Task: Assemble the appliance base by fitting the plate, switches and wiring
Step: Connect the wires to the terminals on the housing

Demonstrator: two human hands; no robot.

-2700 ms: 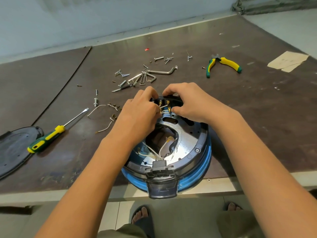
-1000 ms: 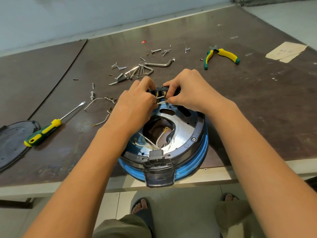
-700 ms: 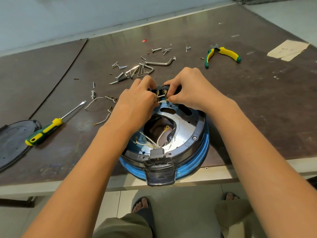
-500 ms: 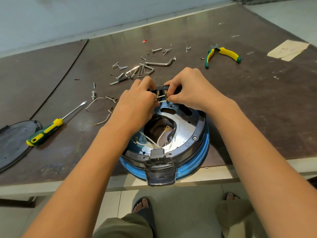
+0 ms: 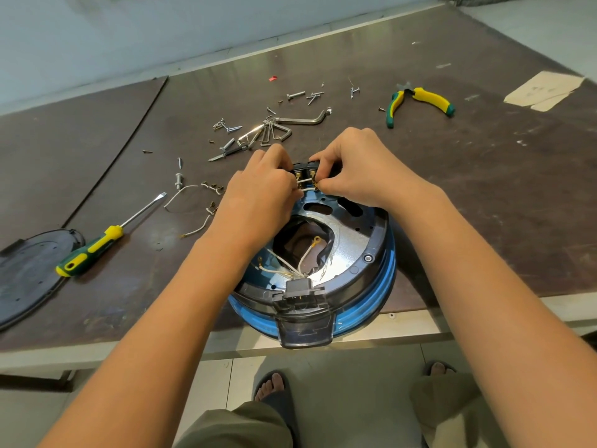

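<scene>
The round blue appliance base [image 5: 384,279] lies upside down at the table's front edge, a silver metal plate [image 5: 349,240] fitted inside its black ring. At its far rim sits a black switch block [image 5: 305,172] with brass terminals. My left hand [image 5: 258,195] pinches a white wire [image 5: 303,181] at those terminals. My right hand [image 5: 358,169] pinches the wire's brass connector on the other side. More white wires [image 5: 290,263] with yellow lugs run from the plate's opening to a black socket [image 5: 300,291] at the near rim.
A green-yellow screwdriver [image 5: 97,247] and a dark round cover plate [image 5: 26,276] lie at the left. Loose screws and hex keys [image 5: 274,130] are scattered behind the base, spare wires [image 5: 193,205] to its left, green-yellow pliers [image 5: 416,101] and a paper scrap [image 5: 542,90] far right.
Both hands stay at the switch block with only small finger movements on the wire. The view shifted slightly.
</scene>
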